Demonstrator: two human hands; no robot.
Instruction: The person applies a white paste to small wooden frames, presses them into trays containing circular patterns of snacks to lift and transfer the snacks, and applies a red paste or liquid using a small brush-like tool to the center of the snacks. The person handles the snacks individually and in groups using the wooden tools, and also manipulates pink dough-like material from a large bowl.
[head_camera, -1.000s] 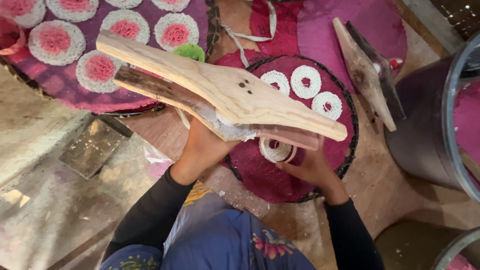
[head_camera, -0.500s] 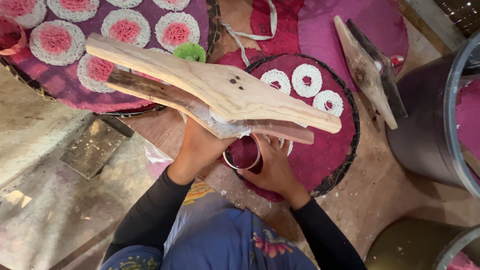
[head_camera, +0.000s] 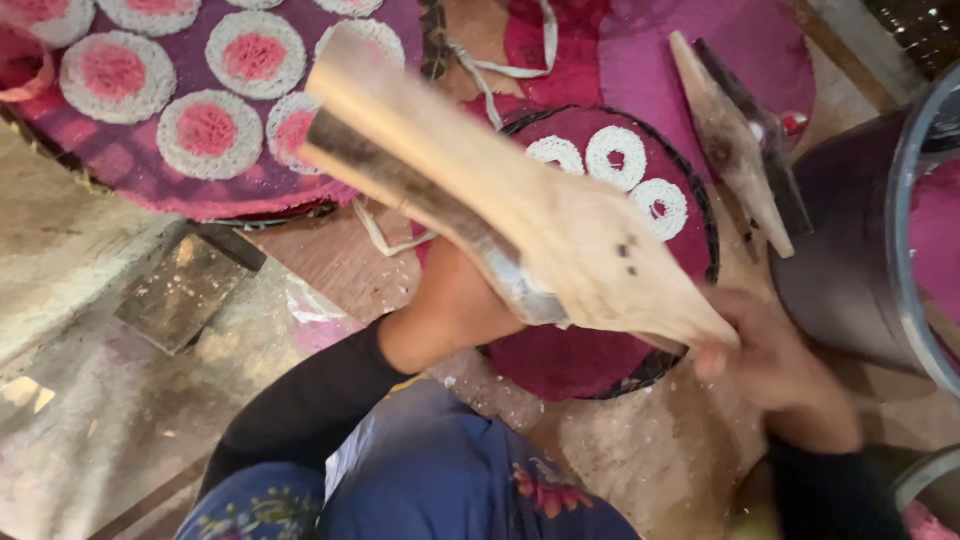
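Both my hands steady one wooden paddle (head_camera: 520, 215): left hand (head_camera: 455, 305) grips beneath, right hand (head_camera: 770, 360) clasps its narrow tip. Stiff, heavy-looking; I'd hold near mid-length.

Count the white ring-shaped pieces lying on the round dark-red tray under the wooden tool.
3 white rings on the round dark-red tray: one at its upper left, one at top centre, one to the right. The wooden tool covers part of the tray, so more may be hidden.
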